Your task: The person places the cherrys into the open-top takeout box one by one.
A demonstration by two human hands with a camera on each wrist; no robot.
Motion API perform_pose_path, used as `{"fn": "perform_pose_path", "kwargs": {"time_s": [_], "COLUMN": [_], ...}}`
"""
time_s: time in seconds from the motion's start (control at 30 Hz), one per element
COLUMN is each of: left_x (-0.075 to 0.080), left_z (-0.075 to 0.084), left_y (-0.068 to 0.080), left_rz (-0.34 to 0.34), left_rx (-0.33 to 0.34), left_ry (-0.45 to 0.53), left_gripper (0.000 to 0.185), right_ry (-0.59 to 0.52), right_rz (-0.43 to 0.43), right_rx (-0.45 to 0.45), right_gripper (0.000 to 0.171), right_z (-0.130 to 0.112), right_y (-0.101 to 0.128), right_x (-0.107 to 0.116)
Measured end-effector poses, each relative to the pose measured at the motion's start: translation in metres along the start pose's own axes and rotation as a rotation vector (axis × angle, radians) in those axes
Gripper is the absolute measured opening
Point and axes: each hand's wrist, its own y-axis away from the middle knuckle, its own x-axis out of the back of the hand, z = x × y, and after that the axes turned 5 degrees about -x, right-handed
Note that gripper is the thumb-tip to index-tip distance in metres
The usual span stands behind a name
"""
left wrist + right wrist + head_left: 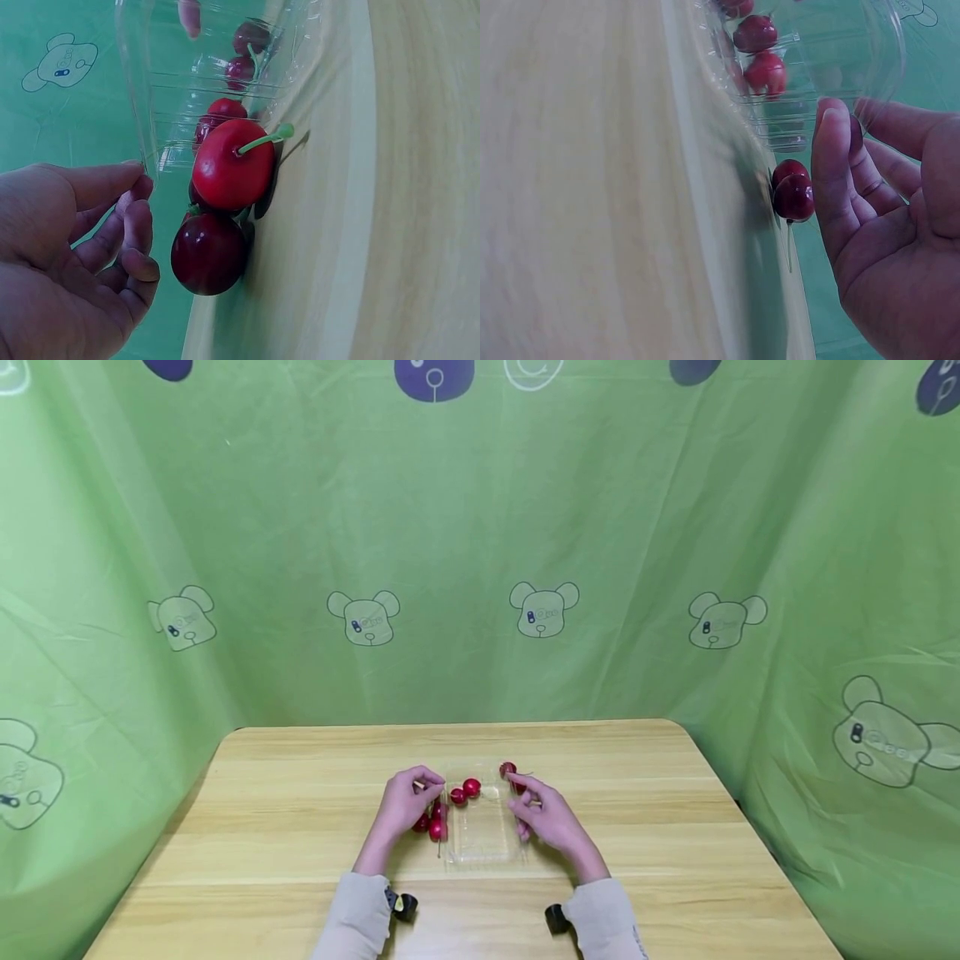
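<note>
head: left hand (pixel 405 806) hides some cherries (pixel 437 829); 2 in tray (pixel 480 852), 2 by right hand (pixel 551 818). l wrist: fingers curled loose, empty, at tray rim; 2 cherries beside. r wrist: fingers relaxed, 2 cherries near fingertips.

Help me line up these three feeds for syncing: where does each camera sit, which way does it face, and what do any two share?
Head: worn high, facing forward and down at the wooden table; shows left hand, right hand, both sleeves.
Left wrist: low beside the left hand, facing the clear plastic tray and cherries; shows curled fingers.
Right wrist: low beside the right hand, facing the tray's other side; shows fingers.
Shared: both wrist views see the tray with cherries inside.
</note>
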Motion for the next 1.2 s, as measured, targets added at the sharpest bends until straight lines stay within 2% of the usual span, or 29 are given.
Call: {"fn": "perform_pose_path", "kwargs": {"time_s": [0.2, 0.53, 0.8, 1.2], "left_x": [0.001, 0.012, 0.023, 0.038], "left_z": [0.000, 0.002, -0.003, -0.011], "left_y": [0.000, 0.001, 0.004, 0.016], "left_rz": [-0.003, 0.014, 0.017, -0.015], "left_rx": [-0.016, 0.035, 0.040, 0.056], "left_ry": [0.005, 0.045, 0.012, -0.028], "left_gripper": [0.010, 0.014, 0.014, 0.013], "right_ry": [-0.005, -0.008, -0.006, -0.009], "right_rz": [0.015, 0.023, 0.021, 0.017], "right_rx": [-0.017, -0.022, -0.030, -0.032], "right_gripper": [0.058, 0.058, 0.058, 0.058], "right_z": [0.001, 0.003, 0.001, 0.000], "right_y": [0.000, 0.000, 0.000, 0.000], "right_x": [0.000, 0.001, 0.002, 0.003]}}
